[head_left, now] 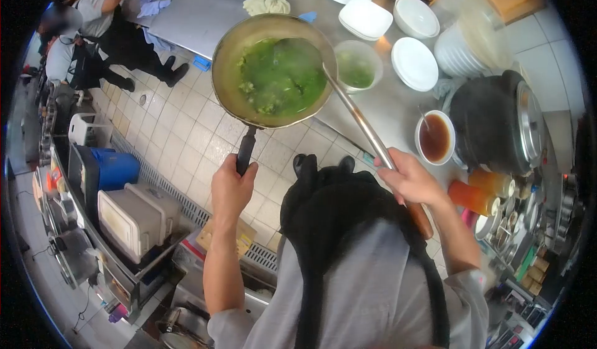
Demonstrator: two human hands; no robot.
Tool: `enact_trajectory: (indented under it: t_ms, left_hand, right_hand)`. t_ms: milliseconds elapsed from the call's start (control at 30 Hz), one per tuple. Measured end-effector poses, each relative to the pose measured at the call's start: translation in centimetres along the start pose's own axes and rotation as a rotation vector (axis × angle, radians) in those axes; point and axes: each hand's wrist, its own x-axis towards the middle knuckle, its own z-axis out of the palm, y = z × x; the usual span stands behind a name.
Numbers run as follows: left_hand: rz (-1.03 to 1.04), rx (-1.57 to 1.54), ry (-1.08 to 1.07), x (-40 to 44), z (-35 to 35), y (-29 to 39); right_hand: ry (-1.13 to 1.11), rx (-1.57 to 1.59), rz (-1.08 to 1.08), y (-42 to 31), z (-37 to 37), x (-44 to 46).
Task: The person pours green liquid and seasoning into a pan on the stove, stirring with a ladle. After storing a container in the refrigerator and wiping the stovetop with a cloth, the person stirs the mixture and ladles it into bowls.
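My left hand (pixel 231 186) is closed around the black handle of a wok (pixel 224 94), which is held up near the counter's edge. Green soup (pixel 273 81) with leafy bits steams inside it. In my right hand (pixel 411 178) is a long-handled ladle (pixel 356 114) with a metal shaft and a brown grip end; its bowl dips into the soup. Just right of the wok, a pale round container (pixel 377 60) on the counter holds more green soup. A white bowl (pixel 418 139) of reddish-brown liquid with a spoon stands above my right hand.
White square dishes (pixel 365 18), round plates (pixel 415 64) and a tall stack of bowls (pixel 463 47) stand on the steel counter (pixel 199 28). A black pot (pixel 488 122) is at right. Two people (pixel 93 32) stand at upper left. Bins and a blue container (pixel 117 170) line the left.
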Motion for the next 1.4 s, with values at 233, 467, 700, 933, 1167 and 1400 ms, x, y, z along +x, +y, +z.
enact_trajectory:
  t_ms: [233,467,700,933,1167,1400]
  left_hand:
    - [-0.007,-0.022,0.016,0.7,0.3,-0.4]
    - [-0.027,-0.001,-0.003,0.6,0.3,-0.5]
    - [-0.005,-0.026,-0.041,0.4,0.3,-1.1]
    - [-0.011,-0.05,-0.039,0.4,-0.1,-0.9]
    - [-0.019,-0.036,-0.074,0.8,0.1,-1.8]
    - [-0.005,-0.025,-0.075,1.3,-0.1,0.4]
  right_hand:
    - [-0.257,0.362,0.19,-1.6,0.6,-0.9]
    - [-0.389,0.642,0.309,-3.5,1.0,-1.1]
    - [-0.561,0.998,0.295,-3.0,0.8,-1.2]
    - [-0.519,0.969,0.297,-3.2,0.6,-2.6]
    - [-0.451,1.043,0.262,-2.7,-0.1,-3.5]
    - [-0.351,1.104,0.23,-3.0,-0.9,-4.0]
